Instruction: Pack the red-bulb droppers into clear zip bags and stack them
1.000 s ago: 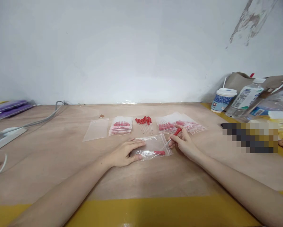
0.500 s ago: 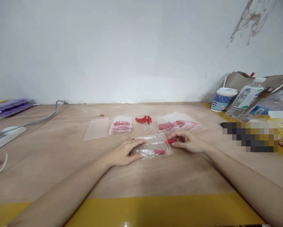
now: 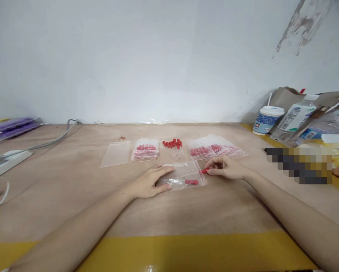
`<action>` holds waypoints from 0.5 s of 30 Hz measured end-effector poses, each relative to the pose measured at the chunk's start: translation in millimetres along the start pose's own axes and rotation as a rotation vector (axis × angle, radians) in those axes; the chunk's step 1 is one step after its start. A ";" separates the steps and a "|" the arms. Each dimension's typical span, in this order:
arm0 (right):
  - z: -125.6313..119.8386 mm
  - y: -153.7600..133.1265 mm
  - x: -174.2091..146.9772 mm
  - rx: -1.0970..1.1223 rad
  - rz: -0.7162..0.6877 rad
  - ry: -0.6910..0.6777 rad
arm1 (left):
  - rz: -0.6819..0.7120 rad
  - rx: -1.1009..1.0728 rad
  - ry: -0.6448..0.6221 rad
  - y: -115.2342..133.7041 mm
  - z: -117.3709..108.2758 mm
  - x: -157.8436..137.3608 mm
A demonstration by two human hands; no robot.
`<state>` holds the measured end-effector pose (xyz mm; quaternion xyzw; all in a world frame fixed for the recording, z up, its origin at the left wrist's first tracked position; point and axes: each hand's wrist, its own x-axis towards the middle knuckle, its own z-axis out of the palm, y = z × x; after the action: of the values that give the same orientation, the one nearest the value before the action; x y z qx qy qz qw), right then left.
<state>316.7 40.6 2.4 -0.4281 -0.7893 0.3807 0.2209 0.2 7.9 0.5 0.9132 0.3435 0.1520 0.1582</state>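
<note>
A clear zip bag (image 3: 183,172) lies flat on the table, its zip edge toward the right. Inside it rests a glass dropper with a red rubber bulb (image 3: 191,182). My left hand (image 3: 154,181) lies over the bag's left end, thumb and fingers spread, fingertips touching the plastic. At the bag's right opening, my right hand (image 3: 224,167) pinches the red bulb of a second dropper (image 3: 204,171); its glass stem points left into the bag.
Behind the bag are loose droppers (image 3: 173,144), a pile of filled bags (image 3: 145,151), more filled bags (image 3: 203,151) fanned out, and flat empty bags (image 3: 115,154). A cup (image 3: 268,120) and bottle (image 3: 295,119) stand right; a power strip (image 3: 9,164) lies left.
My right hand has shifted slightly right, with its fingertips farther back on the bulb. The second dropper's bulb sits a little lower and tilted. My left hand stays in place.
</note>
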 end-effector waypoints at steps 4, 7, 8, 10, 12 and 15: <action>18.9 -6.9 6.8 -0.026 -0.060 0.097 | 0.011 -0.002 0.014 0.1 0.3 0.7; 28.3 -14.5 9.5 0.006 -0.079 0.070 | 0.022 -0.014 0.018 1.0 0.2 0.7; 28.3 -15.6 9.4 0.010 -0.067 0.051 | 0.021 -0.017 0.018 1.5 0.0 0.7; 25.4 -15.4 8.6 0.005 -0.027 0.019 | 0.016 -0.020 0.021 2.4 -0.4 0.7; 22.9 -13.8 8.4 -0.007 -0.010 0.003 | 0.009 -0.020 0.022 3.2 -0.8 0.8; 27.2 -14.0 10.6 0.006 -0.095 0.019 | 0.007 -0.023 0.029 3.7 -0.8 0.9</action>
<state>285.5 33.6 -3.0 -0.3930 -0.8054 0.3682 0.2475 2.7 6.1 2.8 0.9101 0.3408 0.1700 0.1632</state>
